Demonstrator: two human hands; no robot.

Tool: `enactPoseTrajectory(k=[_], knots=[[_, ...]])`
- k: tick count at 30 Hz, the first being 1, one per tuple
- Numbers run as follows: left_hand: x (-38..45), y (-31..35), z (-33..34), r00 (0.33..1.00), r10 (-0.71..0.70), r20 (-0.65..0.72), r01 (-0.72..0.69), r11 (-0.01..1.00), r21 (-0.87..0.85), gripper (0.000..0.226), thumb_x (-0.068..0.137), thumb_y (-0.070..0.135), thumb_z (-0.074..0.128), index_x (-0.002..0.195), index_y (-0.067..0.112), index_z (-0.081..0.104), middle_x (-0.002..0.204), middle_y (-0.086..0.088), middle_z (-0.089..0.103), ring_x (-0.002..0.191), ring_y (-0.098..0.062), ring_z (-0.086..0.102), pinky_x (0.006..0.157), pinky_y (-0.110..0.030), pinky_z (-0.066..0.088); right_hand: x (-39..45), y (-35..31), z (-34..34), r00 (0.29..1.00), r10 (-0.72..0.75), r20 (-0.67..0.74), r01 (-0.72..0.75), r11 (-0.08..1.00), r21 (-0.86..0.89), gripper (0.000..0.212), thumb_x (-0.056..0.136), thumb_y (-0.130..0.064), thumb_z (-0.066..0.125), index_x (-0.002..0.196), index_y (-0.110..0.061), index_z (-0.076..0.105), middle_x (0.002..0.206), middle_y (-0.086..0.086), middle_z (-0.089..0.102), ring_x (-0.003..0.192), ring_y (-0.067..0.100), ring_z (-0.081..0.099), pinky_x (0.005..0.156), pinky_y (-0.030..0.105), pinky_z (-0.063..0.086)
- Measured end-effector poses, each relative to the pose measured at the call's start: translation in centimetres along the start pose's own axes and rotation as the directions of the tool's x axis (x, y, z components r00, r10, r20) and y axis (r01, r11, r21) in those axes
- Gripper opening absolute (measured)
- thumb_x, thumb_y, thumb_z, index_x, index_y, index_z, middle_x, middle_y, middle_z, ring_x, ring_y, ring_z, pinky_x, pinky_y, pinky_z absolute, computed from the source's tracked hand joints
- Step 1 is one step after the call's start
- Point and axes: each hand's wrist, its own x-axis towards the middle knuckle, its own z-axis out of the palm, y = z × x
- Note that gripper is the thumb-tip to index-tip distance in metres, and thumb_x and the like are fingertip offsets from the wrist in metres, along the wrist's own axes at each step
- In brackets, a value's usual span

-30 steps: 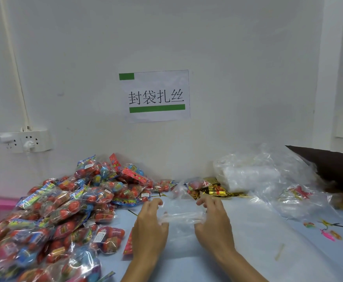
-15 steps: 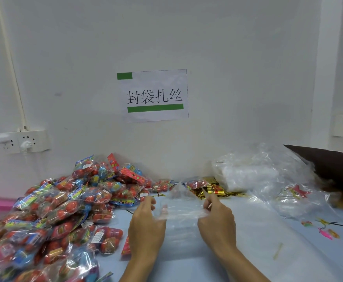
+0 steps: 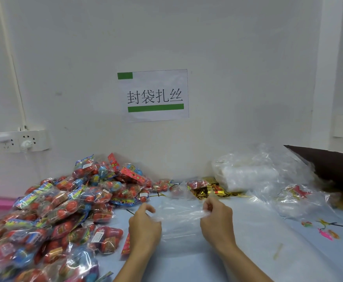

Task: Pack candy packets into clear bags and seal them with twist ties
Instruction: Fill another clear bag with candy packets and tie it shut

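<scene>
**packer_q:** what could go wrong here, going left to right?

**benchmod:** Starting left, the big heap of red and blue candy packets (image 3: pixel 60 208) slopes right down to the left hand (image 3: pixel 144 224), with one packet lying just beside the wrist. My guess: a sideways nudge sends a few sliding under the bag. In the middle, the thin clear plastic bag (image 3: pixel 178 218) is empty, stretched between both hands just above the pale blue table (image 3: pixel 258 231). The film looks slippery, so if the two layers cling, the mouth won't open, and a hard tug could tear it.

**packer_q:** and the hands?

**benchmod:** Left hand pinches the bag's left edge, fingers curled, thumb on top. Right hand (image 3: pixel 217 218) pinches the right edge the same way, knuckles up. Both forearms come in from the bottom. The gold twist ties (image 3: pixel 213 192) sit behind the bag near the wall, so they're an easy reach later.
</scene>
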Motion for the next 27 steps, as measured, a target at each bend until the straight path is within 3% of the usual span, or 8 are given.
enactPoseTrajectory(k=[4, 8, 11, 15, 18, 20, 24, 27], knots=[[-0.3, 0.2, -0.1, 0.997, 0.073, 0.024, -0.073, 0.997, -0.017, 0.035, 0.081, -0.002, 0.063, 0.102, 0.024, 0.053, 0.082, -0.005, 0.058, 0.067, -0.019, 0.056, 0.057, -0.036, 0.050, 0.3, 0.3, -0.2, 0.997, 0.066, -0.039, -0.068, 0.997, -0.037, 0.033, 0.067, 0.016, 0.047, 0.073, -0.016, 0.053, 0.068, 0.002, 0.056, 0.057, 0.017, 0.045, 0.045, 0.027, 0.031], [-0.8, 0.2, -0.2, 0.960, 0.249, 0.127, -0.250, 0.968, -0.007, 0.061, 0.075, 0.037, 0.083, 0.116, 0.040, 0.039, 0.108, 0.015, 0.047, 0.103, -0.013, 0.049, 0.089, -0.037, 0.047, 0.8, 0.5, -0.7, 0.976, 0.151, -0.156, -0.154, 0.988, -0.004, 0.025, 0.075, 0.005, 0.052, 0.079, -0.020, 0.052, 0.069, 0.001, 0.060, 0.063, 0.025, 0.056, 0.056, 0.033, 0.042], [-1.3, 0.7, -0.3, 0.927, 0.330, 0.181, -0.329, 0.944, -0.035, 0.063, 0.069, 0.067, 0.074, 0.116, 0.050, 0.036, 0.117, 0.031, 0.040, 0.112, 0.003, 0.040, 0.098, -0.036, 0.027, 1.7, 0.9, -1.3, 0.942, 0.282, -0.182, -0.267, 0.958, 0.104, 0.019, 0.081, -0.001, 0.052, 0.090, -0.018, 0.051, 0.076, 0.005, 0.062, 0.071, 0.032, 0.067, 0.071, 0.040, 0.054], [-1.3, 1.0, -0.4, 0.922, 0.353, 0.161, -0.336, 0.934, -0.124, 0.046, 0.075, 0.074, 0.048, 0.114, 0.048, 0.044, 0.119, 0.030, 0.045, 0.118, 0.002, 0.042, 0.103, -0.039, 0.023, 2.5, 1.7, -2.1, 0.884, 0.442, -0.151, -0.386, 0.874, 0.297, 0.024, 0.087, -0.007, 0.055, 0.107, -0.017, 0.046, 0.092, 0.002, 0.056, 0.078, 0.028, 0.069, 0.056, 0.030, 0.045], [-0.8, 0.7, -0.5, 0.944, 0.329, 0.041, -0.330, 0.943, 0.036, 0.030, 0.093, 0.056, 0.050, 0.117, 0.039, 0.050, 0.119, 0.021, 0.051, 0.119, -0.009, 0.044, 0.102, -0.041, 0.025, 2.8, 1.8, -2.1, 0.854, 0.513, -0.085, -0.449, 0.809, 0.379, 0.023, 0.090, -0.016, 0.055, 0.110, -0.019, 0.042, 0.094, 0.005, 0.058, 0.081, 0.023, 0.064, 0.058, 0.031, 0.044], [-0.2, 0.2, -1.0, 0.963, 0.267, -0.028, -0.252, 0.935, 0.250, 0.028, 0.096, 0.045, 0.050, 0.121, 0.034, 0.051, 0.125, 0.013, 0.050, 0.122, -0.014, 0.041, 0.102, -0.042, 0.026, 3.0, 1.9, -1.9, 0.841, 0.541, -0.025, -0.487, 0.776, 0.402, 0.022, 0.093, -0.020, 0.052, 0.113, -0.019, 0.042, 0.094, 0.006, 0.058, 0.088, 0.027, 0.065, 0.074, 0.039, 0.053], [0.4, -0.7, -2.2, 0.995, 0.100, -0.017, -0.072, 0.812, 0.580, 0.035, 0.093, 0.044, 0.045, 0.126, 0.032, 0.049, 0.132, 0.003, 0.048, 0.124, -0.022, 0.038, 0.101, -0.043, 0.031, 2.6, 2.1, -1.9, 0.881, 0.472, -0.025, -0.453, 0.857, 0.245, 0.029, 0.097, -0.022, 0.052, 0.124, -0.017, 0.046, 0.101, 0.007, 0.058, 0.087, 0.022, 0.058, 0.068, 0.034, 0.046], [0.3, -1.1, -2.2, 0.998, 0.021, 0.052, -0.052, 0.697, 0.715, 0.043, 0.092, 0.041, 0.044, 0.133, 0.027, 0.045, 0.139, -0.002, 0.044, 0.129, -0.027, 0.035, 0.101, -0.040, 0.035, 2.4, 2.1, -1.8, 0.924, 0.375, -0.073, -0.365, 0.923, 0.122, 0.032, 0.096, -0.019, 0.054, 0.127, -0.014, 0.047, 0.122, 0.012, 0.051, 0.095, 0.025, 0.054, 0.078, 0.035, 0.042]])
